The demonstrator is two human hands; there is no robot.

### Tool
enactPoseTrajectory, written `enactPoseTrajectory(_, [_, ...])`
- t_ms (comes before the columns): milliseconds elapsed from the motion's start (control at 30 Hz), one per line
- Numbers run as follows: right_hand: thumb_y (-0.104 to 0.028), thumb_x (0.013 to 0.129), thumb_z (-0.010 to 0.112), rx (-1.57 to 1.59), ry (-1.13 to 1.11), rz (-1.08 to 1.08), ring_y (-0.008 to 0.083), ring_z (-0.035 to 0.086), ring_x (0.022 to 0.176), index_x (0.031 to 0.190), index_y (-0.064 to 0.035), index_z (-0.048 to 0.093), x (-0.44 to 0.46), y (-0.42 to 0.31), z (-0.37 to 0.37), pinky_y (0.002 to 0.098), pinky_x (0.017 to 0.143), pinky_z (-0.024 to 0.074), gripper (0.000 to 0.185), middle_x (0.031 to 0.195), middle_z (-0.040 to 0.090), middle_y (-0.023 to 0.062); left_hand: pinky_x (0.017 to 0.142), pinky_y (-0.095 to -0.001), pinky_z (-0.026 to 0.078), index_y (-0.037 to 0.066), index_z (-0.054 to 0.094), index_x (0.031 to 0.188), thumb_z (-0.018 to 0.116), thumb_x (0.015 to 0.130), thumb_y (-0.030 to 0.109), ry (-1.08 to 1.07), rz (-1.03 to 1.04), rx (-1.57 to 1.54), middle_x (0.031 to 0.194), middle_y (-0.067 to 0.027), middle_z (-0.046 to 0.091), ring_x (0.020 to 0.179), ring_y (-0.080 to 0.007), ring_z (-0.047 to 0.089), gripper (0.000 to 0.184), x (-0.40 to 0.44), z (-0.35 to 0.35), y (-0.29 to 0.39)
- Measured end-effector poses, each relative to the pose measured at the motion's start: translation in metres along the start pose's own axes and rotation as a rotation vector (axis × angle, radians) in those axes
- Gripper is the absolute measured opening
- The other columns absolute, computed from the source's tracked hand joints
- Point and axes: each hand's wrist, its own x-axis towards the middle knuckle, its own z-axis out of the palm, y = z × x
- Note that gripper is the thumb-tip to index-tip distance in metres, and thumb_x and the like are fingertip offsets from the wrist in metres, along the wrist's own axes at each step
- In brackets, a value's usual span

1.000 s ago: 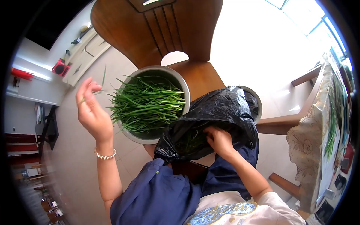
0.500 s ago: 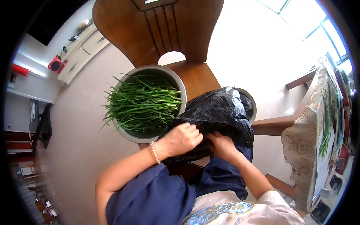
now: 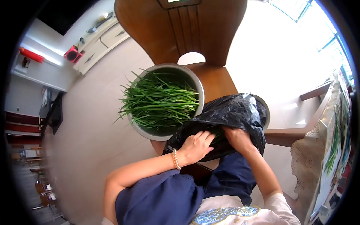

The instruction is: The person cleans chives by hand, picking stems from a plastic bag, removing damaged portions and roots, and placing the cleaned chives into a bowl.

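A black plastic bag [image 3: 236,108] lies open over my lap, with some green stalks dimly visible in its mouth. My left hand [image 3: 197,147], with a beaded bracelet at the wrist, rests at the near edge of the bag's mouth, its fingers bent and their tips close to the stalks; what they hold, if anything, is hidden. Reaching inside the bag from the right is my right hand [image 3: 238,138], its fingertips out of sight. Left of the bag, a metal bowl [image 3: 201,84] holds a heap of long green stalks [image 3: 161,101], lying mostly sideways.
The bowl sits on a wooden chair [image 3: 213,78] in front of me. Behind the bag is the rim of another round container [image 3: 265,108]. A table with a lace cloth [image 3: 303,157] stands at the right, more green stalks on it. A pale cabinet [image 3: 93,52] is at the back left.
My left hand has come down from beside the bowl, where it held a thin green stalk, to the bag's mouth. My right hand has gone deeper into the bag. The view has shifted.
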Motion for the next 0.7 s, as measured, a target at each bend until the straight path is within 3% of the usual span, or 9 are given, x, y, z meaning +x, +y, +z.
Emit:
enactPoseTrajectory(67, [-0.009, 0.079, 0.051, 0.005, -0.157, 0.087, 0.0322, 0.053, 0.102, 0.103, -0.0067, 0.06, -0.001, -0.01, -0.008, 0.0405, 0.089, 0.0403, 0.026, 0.103, 0.059, 0.0142, 0.075, -0.0362, 0.049, 0.003, 0.049, 0.115, 0.067, 0.073, 0.021, 0.198, -0.071, -0.01, 0.1, -0.014, 0.053, 0.087, -0.0302, 0.055, 0.049, 0.006, -0.004, 0.004])
enactPoseTrajectory(133, [-0.008, 0.075, 0.056, -0.128, -0.014, -0.245, 0.0308, 0.058, 0.089, 0.097, -0.0092, 0.064, 0.003, -0.004, -0.004, 0.0414, 0.08, 0.0449, 0.023, 0.091, 0.061, 0.0122, 0.077, -0.0375, 0.048, 0.003, 0.043, 0.121, 0.068, 0.073, 0.024, 0.2, -0.094, -0.001, 0.106, -0.017, 0.051, 0.093, -0.0336, 0.054, 0.058, 0.009, 0.005, -0.001])
enactPoseTrajectory(200, [-0.01, 0.075, 0.059, -0.155, -0.006, -0.31, 0.0306, 0.059, 0.086, 0.096, -0.0092, 0.064, 0.004, -0.004, -0.003, 0.0404, 0.077, 0.0455, 0.022, 0.086, 0.061, 0.0125, 0.075, -0.0379, 0.049, 0.001, 0.04, 0.124, 0.068, 0.073, 0.025, 0.135, -0.194, 0.019, 0.108, -0.0192, 0.052, 0.097, -0.0322, 0.054, 0.063, 0.01, 0.016, -0.006])
enactPoseTrajectory(233, [-0.012, 0.075, 0.06, -0.006, -0.047, -0.205, 0.0301, 0.059, 0.088, 0.096, -0.0084, 0.064, 0.002, -0.009, -0.008, 0.0396, 0.079, 0.0451, 0.022, 0.088, 0.061, 0.0127, 0.07, -0.0409, 0.05, 0.001, 0.045, 0.117, 0.064, 0.077, 0.026, 0.123, -0.225, -0.042, 0.096, -0.0209, 0.058, 0.088, -0.035, 0.058, 0.051, 0.012, 0.017, -0.006])
enactPoseTrajectory(267, [-0.014, 0.076, 0.061, 0.144, -0.095, -0.091, 0.0296, 0.058, 0.09, 0.097, -0.0076, 0.064, -0.002, -0.012, -0.01, 0.0389, 0.08, 0.0447, 0.022, 0.091, 0.061, 0.0128, 0.07, -0.0409, 0.05, 0.001, 0.045, 0.117, 0.064, 0.077, 0.026, 0.118, -0.233, -0.046, 0.096, -0.0209, 0.058, 0.088, -0.035, 0.058, 0.051, 0.011, 0.019, -0.007])
enactPoseTrajectory(333, [-0.018, 0.078, 0.061, 0.167, -0.104, -0.076, 0.0308, 0.057, 0.094, 0.099, -0.0064, 0.063, -0.003, -0.01, -0.01, 0.0393, 0.083, 0.0431, 0.025, 0.096, 0.061, 0.0145, 0.065, -0.0448, 0.049, 0.001, 0.054, 0.1, 0.06, 0.08, 0.026, -0.087, -0.364, -0.161, 0.077, -0.0203, 0.062, 0.074, -0.0379, 0.06, 0.032, 0.016, 0.021, -0.011])
enactPoseTrajectory(367, [-0.021, 0.079, 0.061, 0.183, -0.104, -0.066, 0.032, 0.055, 0.098, 0.102, -0.0052, 0.062, -0.003, -0.008, -0.011, 0.0397, 0.087, 0.0415, 0.028, 0.101, 0.061, 0.0161, 0.062, -0.0468, 0.048, 0.002, 0.057, 0.084, 0.056, 0.082, 0.023, 0.031, -0.328, -0.227, 0.068, -0.0207, 0.06, 0.068, -0.0388, 0.06, 0.022, 0.015, 0.026, -0.014])
enactPoseTrajectory(500, [-0.029, 0.081, 0.061, 0.119, -0.041, 0.052, 0.0407, 0.051, 0.102, 0.111, -0.0012, 0.056, -0.008, 0.014, -0.003, 0.0424, 0.089, 0.0393, 0.041, 0.109, 0.057, 0.023, 0.063, -0.0463, 0.047, 0.001, 0.057, 0.083, 0.054, 0.082, 0.019, 0.014, -0.402, -0.335, 0.072, -0.0225, 0.06, 0.072, -0.039, 0.059, 0.019, 0.015, 0.024, -0.019])
enactPoseTrajectory(700, [-0.028, 0.083, 0.06, 0.135, 0.029, 0.299, 0.0419, 0.05, 0.103, 0.109, 0.0021, 0.055, -0.021, 0.019, 0.008, 0.0423, 0.089, 0.0393, 0.04, 0.108, 0.056, 0.0254, 0.067, -0.0462, 0.045, -0.001, 0.054, 0.082, 0.052, 0.083, 0.019, 0.045, -0.425, -0.275, 0.078, -0.0225, 0.059, 0.078, -0.04, 0.057, 0.02, 0.01, 0.025, -0.028])
